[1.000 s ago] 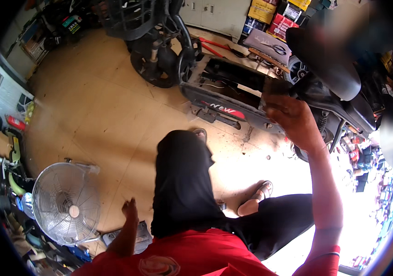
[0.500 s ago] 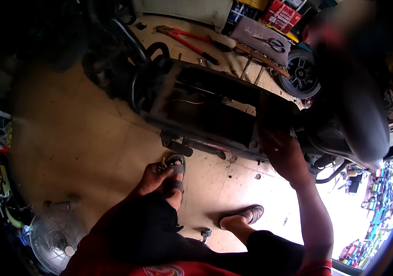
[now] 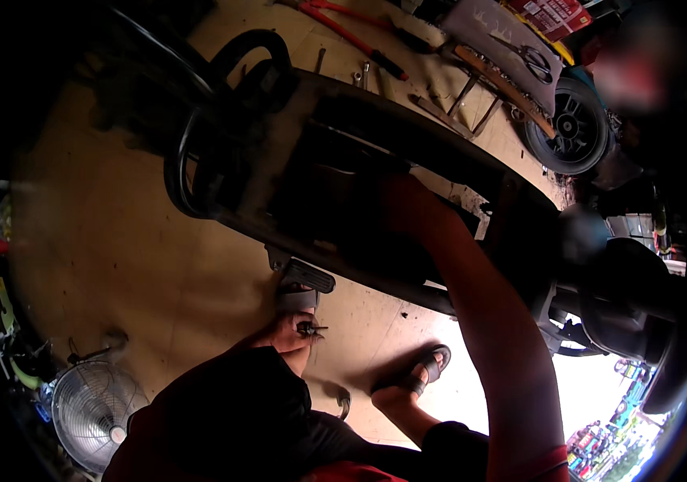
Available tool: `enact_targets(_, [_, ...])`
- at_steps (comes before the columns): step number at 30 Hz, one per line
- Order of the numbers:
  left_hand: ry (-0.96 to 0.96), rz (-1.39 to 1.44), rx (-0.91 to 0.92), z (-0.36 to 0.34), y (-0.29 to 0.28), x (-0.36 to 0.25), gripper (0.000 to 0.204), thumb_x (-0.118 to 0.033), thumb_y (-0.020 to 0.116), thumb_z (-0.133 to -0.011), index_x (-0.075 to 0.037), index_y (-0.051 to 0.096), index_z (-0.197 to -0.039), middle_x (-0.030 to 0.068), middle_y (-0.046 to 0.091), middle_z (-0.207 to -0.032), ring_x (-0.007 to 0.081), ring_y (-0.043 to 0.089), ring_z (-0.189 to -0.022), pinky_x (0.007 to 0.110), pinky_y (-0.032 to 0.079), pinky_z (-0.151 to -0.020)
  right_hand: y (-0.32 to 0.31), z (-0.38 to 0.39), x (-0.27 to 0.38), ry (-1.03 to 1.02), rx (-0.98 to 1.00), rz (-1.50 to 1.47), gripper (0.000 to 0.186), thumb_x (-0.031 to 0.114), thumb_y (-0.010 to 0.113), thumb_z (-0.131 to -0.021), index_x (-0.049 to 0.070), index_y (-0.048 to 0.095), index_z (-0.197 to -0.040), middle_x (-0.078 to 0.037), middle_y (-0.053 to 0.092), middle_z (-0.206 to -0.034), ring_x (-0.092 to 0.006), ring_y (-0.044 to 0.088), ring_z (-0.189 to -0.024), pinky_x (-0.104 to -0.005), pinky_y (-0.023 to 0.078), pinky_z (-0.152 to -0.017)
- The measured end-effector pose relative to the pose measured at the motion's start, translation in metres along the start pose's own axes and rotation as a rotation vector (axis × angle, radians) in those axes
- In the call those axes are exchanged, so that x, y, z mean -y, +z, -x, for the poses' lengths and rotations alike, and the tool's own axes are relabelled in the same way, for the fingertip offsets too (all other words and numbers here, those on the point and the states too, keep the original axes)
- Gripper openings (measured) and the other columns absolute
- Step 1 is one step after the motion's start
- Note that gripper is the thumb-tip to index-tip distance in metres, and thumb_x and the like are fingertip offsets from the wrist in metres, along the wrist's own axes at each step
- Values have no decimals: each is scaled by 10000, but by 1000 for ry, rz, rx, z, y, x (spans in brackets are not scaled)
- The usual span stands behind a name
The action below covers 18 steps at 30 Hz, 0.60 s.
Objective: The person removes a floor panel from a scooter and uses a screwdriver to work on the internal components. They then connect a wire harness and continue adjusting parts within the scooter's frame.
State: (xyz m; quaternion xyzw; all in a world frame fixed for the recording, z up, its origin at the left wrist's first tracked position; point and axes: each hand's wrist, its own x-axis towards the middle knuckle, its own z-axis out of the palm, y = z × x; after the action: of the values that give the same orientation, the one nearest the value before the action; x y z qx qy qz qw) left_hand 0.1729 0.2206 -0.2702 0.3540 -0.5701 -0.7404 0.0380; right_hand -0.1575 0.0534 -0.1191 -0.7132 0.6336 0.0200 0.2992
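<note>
A dark scooter frame (image 3: 275,177) with an opened compartment in its floorboard spans the middle of the view. My right hand (image 3: 408,201) reaches down into that dark compartment, near a pale wire (image 3: 343,169); its fingers are lost in shadow. My left hand (image 3: 286,332) is low beside my knee and foot, below the scooter's footpeg (image 3: 309,278), closed on a small metal item (image 3: 310,328), possibly keys or a small tool, too small to make out.
Red-handled bolt cutters (image 3: 343,32), wrenches (image 3: 357,79), scissors (image 3: 536,63) on a grey pad, and a loose wheel (image 3: 566,126) lie behind the scooter. A standing fan (image 3: 98,414) is at lower left. My sandalled feet (image 3: 416,373) are on the tiled floor.
My right hand has moved from the frame's right end into the compartment. My left hand has risen beside my knee. The view has tipped closer over the scooter, which looks darker.
</note>
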Motion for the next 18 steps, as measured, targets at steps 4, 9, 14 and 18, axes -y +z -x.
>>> enact_targets(4, [36, -78, -24, -7, -6, -6, 273, -246, 851, -805, -48, 668, -846, 58, 633, -766, 173, 594, -730, 329, 480, -704, 22, -35, -15, -75, -101, 90, 482, 105, 696, -794, 10, 604, -1258, -254, 683, -1090, -392, 663, -1064, -461, 545, -918])
enact_targets(9, [33, -87, -1, -6, -24, -19, 276, -223, 854, -799, -45, 645, -828, 59, 620, -792, 203, 580, -777, 339, 473, -742, 24, -51, -7, -4, -72, 117, 639, 199, 760, -747, 32, 549, -1326, -236, 670, -1152, -389, 667, -1058, -454, 550, -908])
enact_targets(14, [125, -127, -58, -4, -34, -62, 263, -209, 843, -807, -49, 640, -854, 51, 605, -823, 222, 567, -808, 346, 485, -812, 28, -60, -11, -14, -87, 215, 579, 255, 775, -750, 48, 590, -1258, -222, 676, -1139, -385, 670, -1055, -452, 547, -919])
enact_targets(18, [207, -105, -106, -6, -34, -66, 212, -170, 826, -833, -30, 667, -815, 18, 657, -749, 71, 582, -719, 271, 489, -676, 43, -65, -9, 8, -145, 204, 455, 264, 768, -758, 62, 648, -1147, -205, 697, -1091, -371, 677, -1049, -453, 552, -910])
